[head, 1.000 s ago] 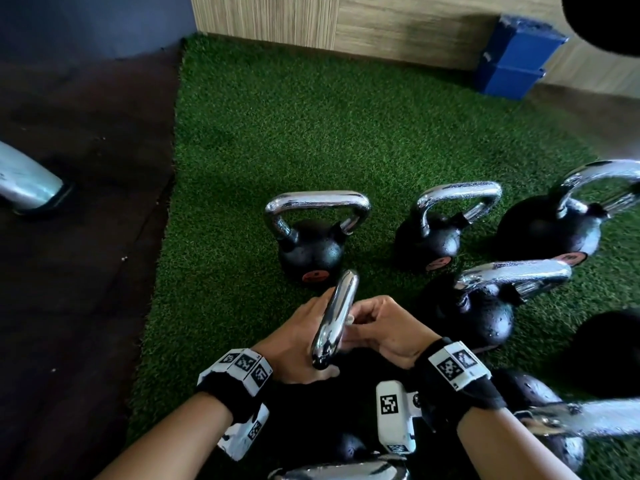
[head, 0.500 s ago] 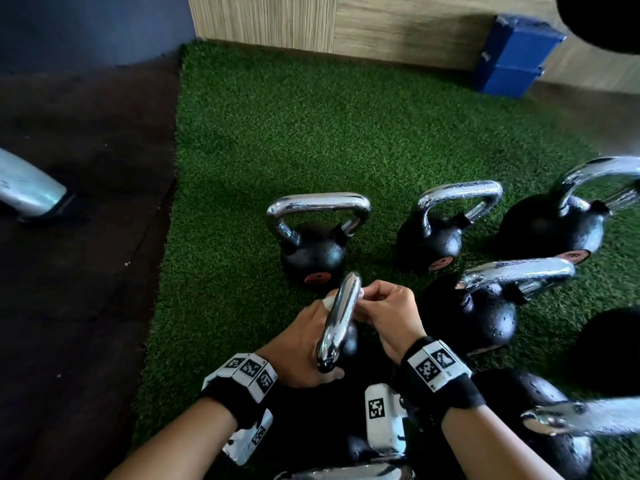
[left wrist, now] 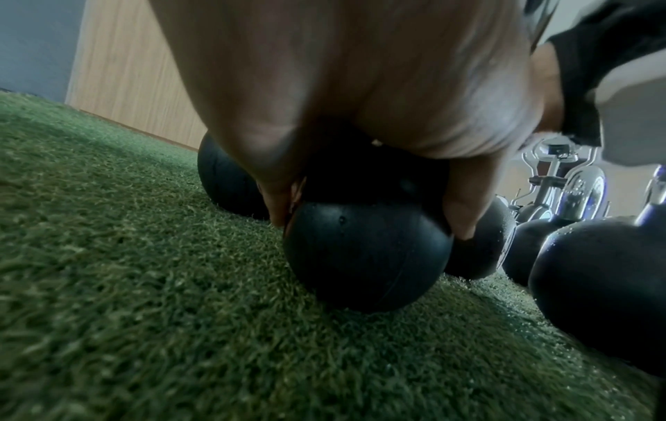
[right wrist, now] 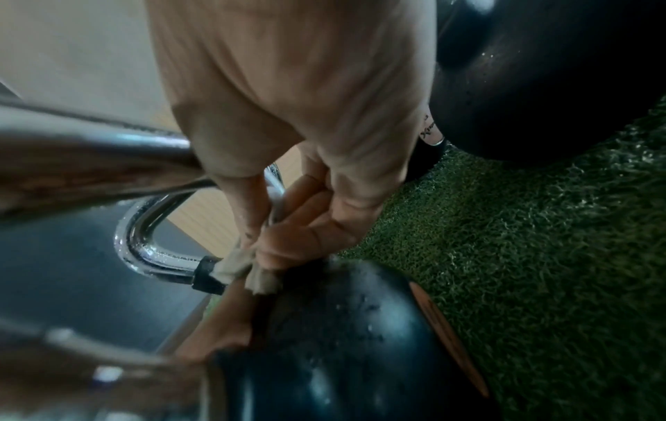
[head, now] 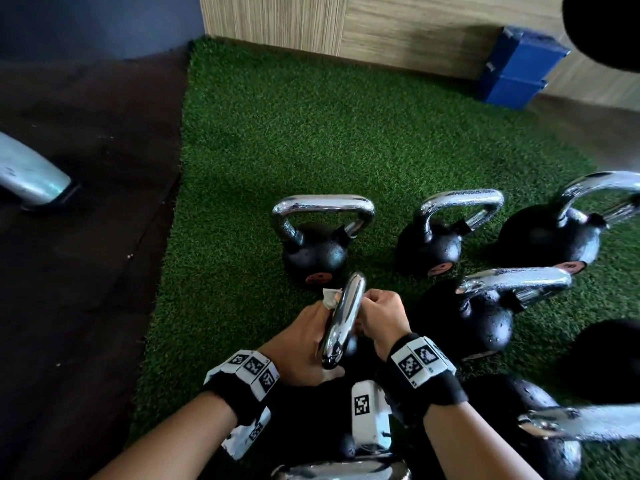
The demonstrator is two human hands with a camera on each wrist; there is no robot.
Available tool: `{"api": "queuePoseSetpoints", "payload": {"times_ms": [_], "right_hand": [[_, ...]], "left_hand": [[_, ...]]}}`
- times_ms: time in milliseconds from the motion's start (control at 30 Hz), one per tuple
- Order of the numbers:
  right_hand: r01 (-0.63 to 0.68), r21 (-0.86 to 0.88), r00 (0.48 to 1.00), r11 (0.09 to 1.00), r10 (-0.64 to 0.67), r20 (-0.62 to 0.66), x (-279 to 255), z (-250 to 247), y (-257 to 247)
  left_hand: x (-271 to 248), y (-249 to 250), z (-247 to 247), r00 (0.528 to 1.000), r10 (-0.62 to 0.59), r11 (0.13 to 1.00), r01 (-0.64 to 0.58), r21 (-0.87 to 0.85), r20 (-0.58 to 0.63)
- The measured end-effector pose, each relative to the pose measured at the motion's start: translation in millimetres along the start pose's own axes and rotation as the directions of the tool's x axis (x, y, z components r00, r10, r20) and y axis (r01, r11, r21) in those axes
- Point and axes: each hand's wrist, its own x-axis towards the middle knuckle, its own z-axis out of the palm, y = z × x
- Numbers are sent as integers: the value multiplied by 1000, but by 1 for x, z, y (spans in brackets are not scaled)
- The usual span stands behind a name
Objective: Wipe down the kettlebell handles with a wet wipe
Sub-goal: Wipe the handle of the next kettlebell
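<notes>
Hands meet low in the middle of the head view, one on each side of a shiny handle (head: 343,320). That handle belongs to the nearest kettlebell (left wrist: 367,256), a black ball that sits on the green turf (head: 277,126). The handle stands edge-on between the two hands and points up and away.

The left hand (head: 304,344) is on the left side of the handle, with its fingers curled around the bar. In the left wrist view its fingertips (left wrist: 465,210) reach down to touch the top of the black ball.

The right hand (head: 379,317) is on the right side of the handle, touching it. Its fingers are curled tight and pinch the wet wipe (right wrist: 248,270). In the right wrist view the wipe is bunched up where the handle joins the ball. In the head view a white bit of the wipe pokes out just left of the handle's top end, above the left hand.

A little farther up, another kettlebell (head: 317,258) stands just behind the handle's tip. To its right is a second kettlebell (head: 429,251), and a third kettlebell (head: 547,240) sits by the right edge. One more, the side kettlebell (head: 485,320), is near the right hand.

Far off in the upper right, blue boxes (head: 516,71) sit by a wood wall (head: 398,26).
</notes>
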Motion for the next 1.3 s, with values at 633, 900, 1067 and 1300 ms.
{"api": "queuePoseSetpoints", "payload": {"times_ms": [633, 900, 1067, 1300], "right_hand": [[610, -768, 766, 195, -391, 510, -39, -56, -73], [515, -828, 814, 223, -430, 391, -68, -63, -44], [497, -804, 856, 327, -336, 393, -71, -71, -57], [441, -691, 869, 572, -464, 171, -53, -87, -103]], "left_hand": [[-36, -3, -34, 974, -4, 994, 29, 105, -228], [-33, -22, -52, 988, -28, 994, 11, -110, -152], [-33, -45, -75, 975, -176, 973, 193, -124, 139], [19, -77, -97, 843, -517, 818, 433, -379, -151]]}}
